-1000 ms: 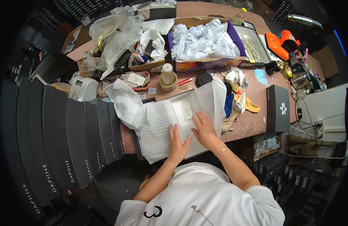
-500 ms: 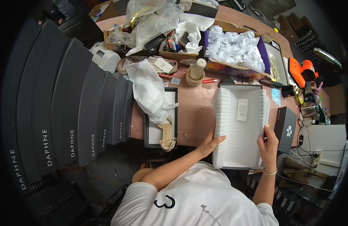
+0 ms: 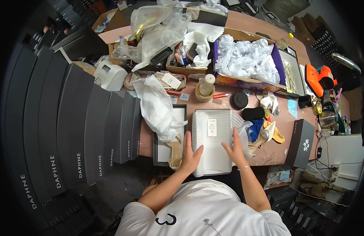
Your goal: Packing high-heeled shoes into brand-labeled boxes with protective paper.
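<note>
In front of me lies a dark shoebox [image 3: 217, 174] lined with a white ribbed foam sheet [image 3: 213, 155], with a white tag [image 3: 212, 128] on it. My left hand [image 3: 191, 155] is at the box's left side, fingers stretched out and thumb over the foam. At the right edge my right hand [image 3: 236, 151] also has its fingers spread, near the foam's side. To the left, a beige sandal [image 3: 175, 151] with a beaded strap rests in another open box [image 3: 160, 151], partly under white tissue paper [image 3: 154, 104].
Dark shoeboxes [image 3: 97, 129] are stacked at the left. Right of the lined box are a light pointed shoe [image 3: 267, 131], a black sponge-like block [image 3: 253, 113] and a round black lid [image 3: 239, 100]. Behind stand a glue bottle [image 3: 206, 84] and a carton of crumpled white paper [image 3: 249, 55].
The lined box has moved left, beside the sandal's box, with both hands at its sides. The pointed shoe, black block and blue and yellow cloths now show on the right.
</note>
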Demonstrator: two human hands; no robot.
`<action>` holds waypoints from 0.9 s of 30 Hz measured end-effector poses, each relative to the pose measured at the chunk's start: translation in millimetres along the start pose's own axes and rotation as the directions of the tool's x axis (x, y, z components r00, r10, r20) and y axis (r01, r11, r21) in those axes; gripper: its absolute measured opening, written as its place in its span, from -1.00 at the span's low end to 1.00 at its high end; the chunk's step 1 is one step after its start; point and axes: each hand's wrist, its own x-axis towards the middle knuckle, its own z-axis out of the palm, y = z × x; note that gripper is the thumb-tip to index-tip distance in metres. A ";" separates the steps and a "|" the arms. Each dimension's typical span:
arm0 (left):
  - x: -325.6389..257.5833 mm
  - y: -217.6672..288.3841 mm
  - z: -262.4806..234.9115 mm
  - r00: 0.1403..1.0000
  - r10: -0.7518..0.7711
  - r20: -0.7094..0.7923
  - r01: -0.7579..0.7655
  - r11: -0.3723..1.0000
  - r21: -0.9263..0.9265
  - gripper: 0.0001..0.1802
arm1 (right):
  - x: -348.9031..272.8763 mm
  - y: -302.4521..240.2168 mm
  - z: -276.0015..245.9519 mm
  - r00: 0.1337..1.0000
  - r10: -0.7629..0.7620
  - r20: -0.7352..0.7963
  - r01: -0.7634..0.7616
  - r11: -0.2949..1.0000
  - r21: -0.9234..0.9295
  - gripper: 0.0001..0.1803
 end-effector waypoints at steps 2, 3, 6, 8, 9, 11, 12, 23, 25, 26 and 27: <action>58.7 15.8 -30.9 0.995 0.060 0.074 -0.064 0.997 0.049 -0.54 | 1.0 -48.2 -6.4 0.977 -0.180 -0.118 0.159 0.973 -0.165 -0.21; 93.5 -1.5 -34.7 0.998 0.027 0.065 -0.026 0.999 -0.021 -0.69 | 0.6 -54.5 -1.5 0.977 -0.208 -0.055 0.188 0.949 -0.252 -0.28; 185.9 -65.6 -50.6 0.978 0.146 0.151 -0.201 0.857 0.475 -0.73 | 15.1 -58.7 5.5 0.957 -0.269 0.105 0.286 0.836 -0.468 -0.47; 219.9 -113.4 -66.1 0.937 -0.034 0.347 -0.219 0.717 0.661 -0.75 | 15.1 -44.9 17.0 0.950 -0.273 0.153 0.312 0.769 -0.559 -0.56; 229.1 -120.1 -69.0 0.934 -0.047 0.354 -0.227 0.690 0.688 -0.77 | 15.9 -41.4 17.1 0.951 -0.274 0.147 0.308 0.777 -0.548 -0.57; 241.6 -122.5 -70.8 0.928 -0.071 0.365 -0.242 0.630 0.738 -0.78 | 16.5 -37.5 17.0 0.952 -0.277 0.134 0.305 0.794 -0.526 -0.59; 245.0 -121.0 -71.2 0.921 -0.103 0.376 -0.244 0.600 0.762 -0.76 | 16.9 -35.9 16.9 0.949 -0.285 0.136 0.314 0.796 -0.517 -0.61; 252.9 -107.0 -73.3 0.851 -0.104 0.515 -0.401 0.504 0.765 -0.70 | 17.5 -38.0 16.6 0.945 -0.299 0.135 0.326 0.807 -0.492 -0.67; 257.8 -110.3 -77.9 0.810 -0.105 0.577 -0.473 0.464 0.749 -0.71 | 18.4 -35.9 17.4 0.939 -0.317 0.135 0.341 0.801 -0.493 -0.68; 257.9 -112.3 -76.6 0.784 -0.103 0.612 -0.512 0.449 0.732 -0.72 | 17.5 -33.4 16.5 0.938 -0.319 0.134 0.342 0.795 -0.501 -0.68; 255.4 -106.8 -74.4 0.779 -0.121 0.616 -0.500 0.473 0.725 -0.74 | 17.1 -30.4 15.4 0.938 -0.322 0.130 0.343 0.799 -0.493 -0.68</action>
